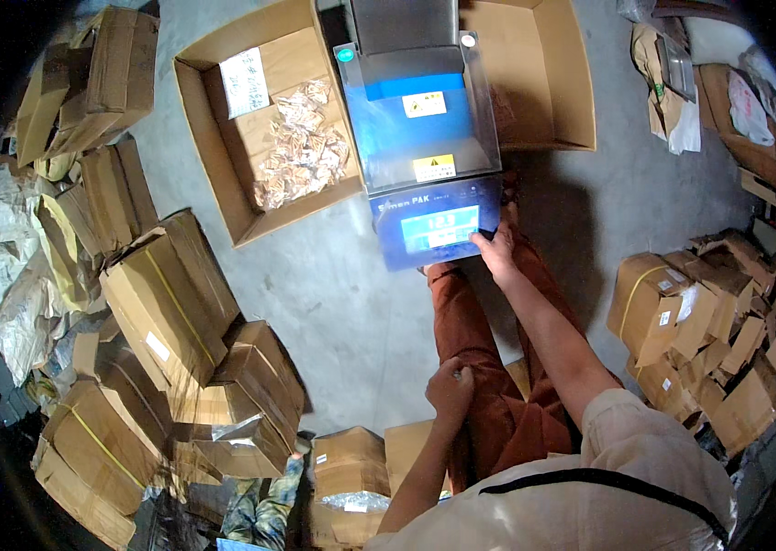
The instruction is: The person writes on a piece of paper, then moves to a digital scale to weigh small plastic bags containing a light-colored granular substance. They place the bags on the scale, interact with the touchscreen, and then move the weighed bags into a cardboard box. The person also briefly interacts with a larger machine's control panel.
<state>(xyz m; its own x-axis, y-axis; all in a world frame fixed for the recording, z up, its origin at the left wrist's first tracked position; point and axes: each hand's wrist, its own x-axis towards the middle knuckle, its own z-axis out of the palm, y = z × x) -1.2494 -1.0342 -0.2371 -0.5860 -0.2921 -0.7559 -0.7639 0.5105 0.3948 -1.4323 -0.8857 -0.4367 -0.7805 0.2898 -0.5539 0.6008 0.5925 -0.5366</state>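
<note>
A blue packing machine (434,147) with a clear hinged cover and a small lit touchscreen (441,227) stands before me. My right hand (496,250) reaches to the lower right corner of that screen, one finger stretched onto it and the others beside the machine's edge; it holds nothing. My left hand (450,387) rests closed near my left thigh. A tiny pale spot shows at its curled fingers, too small to name. To the left of the machine, an open cardboard box (209,138) contains a heap of small wrapped packets (301,151) and a white written sheet (244,83).
Another open cardboard box (535,73) sits right of the machine. Stacked cartons (163,308) line the left side; more cartons (673,308) pile up at right. Behind me stand boxes (349,459) and someone's patterned trouser legs (264,505). Grey floor (342,321) lies between.
</note>
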